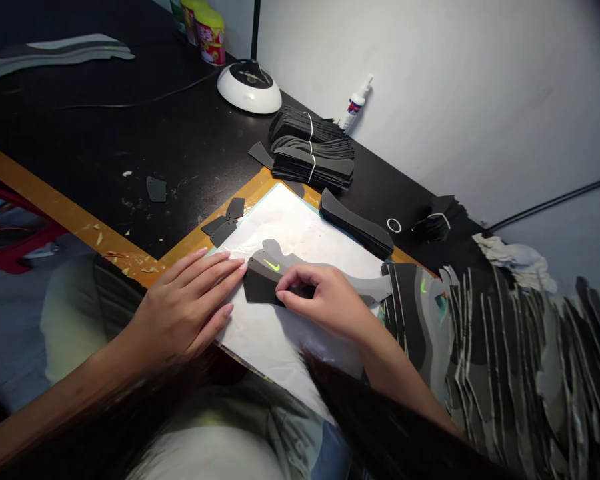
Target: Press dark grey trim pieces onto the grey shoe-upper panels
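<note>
A grey and black shoe-upper piece [265, 277] with a yellow-green swoosh lies on white paper [285, 223]. My left hand [185, 303] rests flat at the left, its fingers stretched out and the fingertips at the piece's left edge. Over the lower middle of the piece is my right hand [317, 293], thumb and index finger pressed together against the dark part. Whatever sits between those fingertips is too small or hidden to name. The piece's light grey strip reaches right, toward a row of similar uppers [420, 313].
Banded stacks of dark pieces [313, 160] lie behind the paper, with a loose stack [355, 223] at its right edge. Small dark pieces [225, 227] lie left. Further back are a lamp base [250, 87], a white bottle [355, 107] and yellow-lidded cans [211, 37].
</note>
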{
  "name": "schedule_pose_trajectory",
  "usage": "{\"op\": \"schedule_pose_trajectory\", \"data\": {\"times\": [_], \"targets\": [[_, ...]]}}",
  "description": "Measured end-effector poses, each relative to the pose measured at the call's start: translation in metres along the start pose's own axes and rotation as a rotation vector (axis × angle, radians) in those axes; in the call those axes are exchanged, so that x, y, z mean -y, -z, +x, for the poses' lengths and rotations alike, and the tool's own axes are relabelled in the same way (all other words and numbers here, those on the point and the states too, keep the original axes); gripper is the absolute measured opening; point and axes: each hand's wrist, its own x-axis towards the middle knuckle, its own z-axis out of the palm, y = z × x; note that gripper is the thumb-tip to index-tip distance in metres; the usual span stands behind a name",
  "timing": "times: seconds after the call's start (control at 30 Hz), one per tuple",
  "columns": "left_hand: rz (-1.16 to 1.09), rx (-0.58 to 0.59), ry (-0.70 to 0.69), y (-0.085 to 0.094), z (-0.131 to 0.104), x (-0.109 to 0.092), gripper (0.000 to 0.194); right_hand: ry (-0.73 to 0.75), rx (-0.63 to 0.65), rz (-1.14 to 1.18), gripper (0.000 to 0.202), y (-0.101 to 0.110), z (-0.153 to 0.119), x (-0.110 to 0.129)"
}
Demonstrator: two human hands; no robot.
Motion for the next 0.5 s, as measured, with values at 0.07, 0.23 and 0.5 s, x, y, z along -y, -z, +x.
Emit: {"op": "schedule_pose_trajectory", "data": {"times": [0.07, 0.23, 0.5], "targets": [[0.008, 0.008, -0.002, -0.0007, 0.0006, 0.0005, 0.056, 0.003, -0.003, 0.001, 0.01, -0.0002, -0.0001, 0.0002], [0.024, 0.013, -0.02, -0.0017, 0.0009, 0.0019, 0.055, -0.005, -0.003, 0.002, 0.009, -0.0004, 0.0, 0.0001], [0.027, 0.063, 0.008, -0.0026, -0.0002, 0.0008, 0.059, -0.004, -0.003, 0.003, 0.009, -0.0007, 0.0007, -0.0001]]}}
